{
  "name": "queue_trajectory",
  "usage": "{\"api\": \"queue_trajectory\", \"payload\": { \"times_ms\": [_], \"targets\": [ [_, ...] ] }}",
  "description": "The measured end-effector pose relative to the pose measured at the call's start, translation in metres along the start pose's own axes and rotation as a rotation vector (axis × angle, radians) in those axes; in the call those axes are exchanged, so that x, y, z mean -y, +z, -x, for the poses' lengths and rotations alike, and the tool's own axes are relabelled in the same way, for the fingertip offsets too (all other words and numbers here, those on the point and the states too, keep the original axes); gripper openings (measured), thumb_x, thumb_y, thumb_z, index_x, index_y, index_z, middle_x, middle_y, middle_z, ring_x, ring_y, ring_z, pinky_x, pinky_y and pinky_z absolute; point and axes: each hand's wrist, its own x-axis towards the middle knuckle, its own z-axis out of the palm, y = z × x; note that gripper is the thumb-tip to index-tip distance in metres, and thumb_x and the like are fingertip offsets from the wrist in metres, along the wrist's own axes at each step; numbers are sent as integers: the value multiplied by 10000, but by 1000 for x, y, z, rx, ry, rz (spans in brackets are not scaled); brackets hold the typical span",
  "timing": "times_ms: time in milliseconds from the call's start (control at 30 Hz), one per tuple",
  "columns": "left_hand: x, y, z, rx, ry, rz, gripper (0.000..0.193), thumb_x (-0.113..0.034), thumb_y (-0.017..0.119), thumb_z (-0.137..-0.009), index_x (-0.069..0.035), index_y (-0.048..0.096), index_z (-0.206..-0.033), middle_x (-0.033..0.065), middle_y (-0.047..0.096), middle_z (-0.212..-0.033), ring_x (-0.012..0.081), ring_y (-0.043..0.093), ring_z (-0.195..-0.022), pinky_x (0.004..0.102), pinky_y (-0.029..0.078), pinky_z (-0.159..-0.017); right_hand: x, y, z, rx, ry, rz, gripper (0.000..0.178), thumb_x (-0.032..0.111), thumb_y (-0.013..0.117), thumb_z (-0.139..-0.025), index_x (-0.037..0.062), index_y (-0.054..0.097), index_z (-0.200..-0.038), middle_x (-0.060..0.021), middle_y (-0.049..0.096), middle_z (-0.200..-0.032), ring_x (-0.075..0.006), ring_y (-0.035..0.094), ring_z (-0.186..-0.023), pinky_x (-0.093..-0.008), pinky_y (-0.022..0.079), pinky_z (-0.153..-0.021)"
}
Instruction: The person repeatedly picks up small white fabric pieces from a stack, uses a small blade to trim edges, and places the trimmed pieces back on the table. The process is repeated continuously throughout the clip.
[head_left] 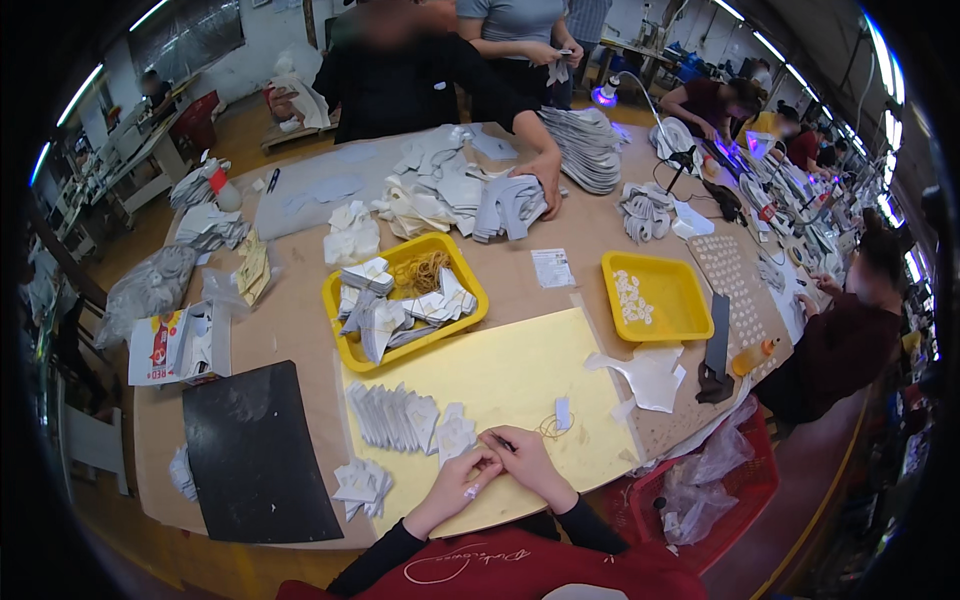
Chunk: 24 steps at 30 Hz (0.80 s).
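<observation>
My left hand (466, 480) and my right hand (526, 462) meet over the near part of a pale yellow sheet (520, 370). Both are closed, fingertips pinched together; a small dark bit shows between them, too small to name. Just left of the fingers lies a whitish cut piece (455, 433), beside an overlapping row of similar grey-white cut pieces (392, 417). Another small pile of cut pieces (362, 488) sits left of my left wrist. To the right of my right hand are a rubber band (548, 428) and a small pale tag (563, 413).
A yellow tray (478, 312) holds bundled pieces and rubber bands; another yellow tray (704, 318) has small white bits. A black board (262, 455) lies left. Across the table, a co-worker's hand (541, 172) rests on grey stacks (507, 207). A red crate (755, 475) stands at right.
</observation>
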Motion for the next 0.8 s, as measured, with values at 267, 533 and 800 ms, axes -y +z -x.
{"api": "queue_trajectory", "payload": {
  "times_ms": [267,533,800],
  "targets": [
    [-3,1,1,2,7,-33,196,-172,652,-960,1,643,-1050,112,693,-932,185,660,-854,306,511,-771,-1,2,2,-33,-24,14,204,166,652,-952,-27,683,-1008,-166,689,-820,-251,662,-673,-330,510,-624],
    [-4,3,1,-16,-2,-55,173,-148,644,-959,7,636,-1036,105,698,-926,153,654,-861,289,507,-793,0,0,-1,-28,-37,22,222,185,641,-957,-33,678,-985,-180,669,-791,-274,646,-650,-349,494,-607],
    [-2,6,12,-77,47,-33,136,-112,645,-957,14,646,-1009,88,689,-904,141,653,-865,291,512,-786,-4,2,3,-75,-82,-32,179,92,583,-964,1,691,-1073,-94,667,-758,-130,616,-656,-273,497,-633]
  ]
}}
